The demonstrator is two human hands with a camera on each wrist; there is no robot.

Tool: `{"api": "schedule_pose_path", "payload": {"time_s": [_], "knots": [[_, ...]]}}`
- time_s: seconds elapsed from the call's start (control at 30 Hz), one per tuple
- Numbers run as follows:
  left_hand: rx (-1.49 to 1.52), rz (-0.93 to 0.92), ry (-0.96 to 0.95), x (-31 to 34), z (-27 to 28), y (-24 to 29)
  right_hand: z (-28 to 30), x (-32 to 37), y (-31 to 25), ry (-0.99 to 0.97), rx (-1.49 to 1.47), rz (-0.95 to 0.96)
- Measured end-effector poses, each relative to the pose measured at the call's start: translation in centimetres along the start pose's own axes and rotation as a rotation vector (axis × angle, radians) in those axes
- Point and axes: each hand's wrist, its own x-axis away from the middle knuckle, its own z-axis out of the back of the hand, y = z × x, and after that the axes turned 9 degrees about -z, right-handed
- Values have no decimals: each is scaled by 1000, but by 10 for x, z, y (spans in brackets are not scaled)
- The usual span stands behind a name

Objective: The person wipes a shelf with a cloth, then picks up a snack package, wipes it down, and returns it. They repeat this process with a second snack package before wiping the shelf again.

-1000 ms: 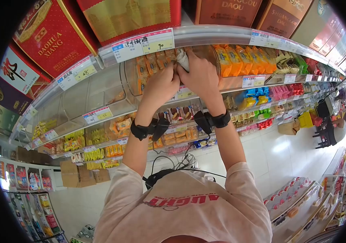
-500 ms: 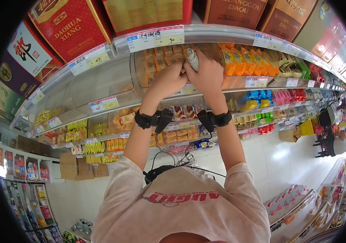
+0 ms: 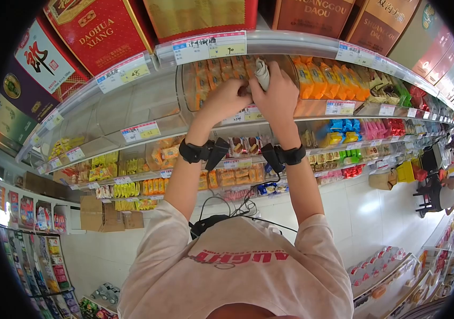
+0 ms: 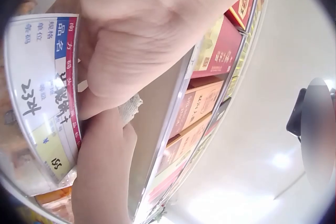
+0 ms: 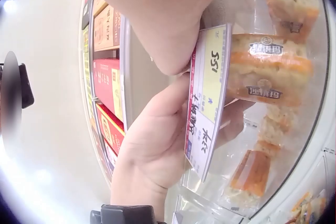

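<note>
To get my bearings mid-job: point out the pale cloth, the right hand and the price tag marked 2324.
Pale cloth (image 3: 262, 74): head view, rolled part.
Right hand (image 3: 280, 93): head view, back.
Price tag (image 5: 208, 95): right wrist view, mid-face.

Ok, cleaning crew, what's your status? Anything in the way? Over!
Right hand: gripping whitish cloth. Left hand: close beside it, grip unclear. Possible snags: price tag by the hands, wrapped cakes in the bin. Over.

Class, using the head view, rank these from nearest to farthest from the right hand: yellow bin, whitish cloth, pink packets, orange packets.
From the right hand:
1. Whitish cloth: in its grip.
2. Orange packets: just right.
3. Pink packets: lower right.
4. Yellow bin: far right.
</note>
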Motion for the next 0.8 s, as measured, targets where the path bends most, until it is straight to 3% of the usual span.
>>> {"api": "schedule_pose_path", "payload": {"time_s": [0.1, 0.2, 0.3, 0.37, 0.53, 0.6, 0.73, 0.8], "knots": [[80, -107, 125, 4, -3, 0, -2, -1, 1, 32, -14, 0], [212, -103, 102, 7, 2, 6, -4, 0, 0, 64, -81, -19], [235, -194, 278, 10, 2, 10, -4, 0, -3, 85, -114, -50], [90, -233, 463, 16, -4, 22, 0, 0, -6, 78, -130, -66], [-219, -587, 776, 50, 1, 61, 22, 6, 2, 7, -647, -48], [-105, -554, 779, 72, 2, 80, 30, 18, 0, -14, -853, -124], [39, -555, 794, 109, 4, 94, 49, 39, -15, 43, -969, -171], [90, -543, 806, 117, 2, 92, 70, 48, -54, 43, -1111, -266]]}}
